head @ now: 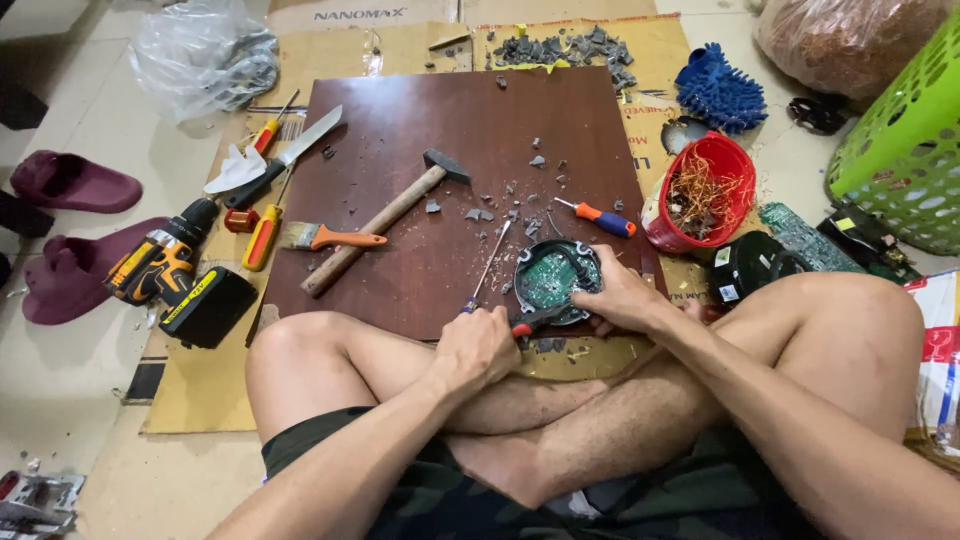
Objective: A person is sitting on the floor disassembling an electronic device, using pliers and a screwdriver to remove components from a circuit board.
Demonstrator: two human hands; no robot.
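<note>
Round green circuit board [556,274] in its dark ring housing sits at the near edge of the brown wooden board [440,130], toward its right corner, flat and glossy against the matte wood. My right hand [622,296] is clamped over its right rim, fingers curled on top, wrist bent inward across my crossed leg. My left hand [478,347] is closed in a fist around a red-and-black handled tool [538,320] whose head touches the housing's near edge; I can't tell what kind of tool it is. A thin screwdriver [488,268] with a metal shaft lies just left of the housing, slanting toward my left hand.

Grey plastic chips [520,195] are scattered over the middle of the board, jagged and small. A wooden-handled hammer [385,220] lies diagonally across the centre, and an orange-handled paintbrush [325,238] rests at the left edge. A short orange-and-blue screwdriver [598,218] lies near the right edge. Off the right edge, a red bowl [735,165] holds tangled copper wire. On the floor to the left, a yellow-and-black cordless drill [175,275], a knife [290,155] and more screwdrivers lie on cardboard. A green plastic basket [905,140] stands far right.
</note>
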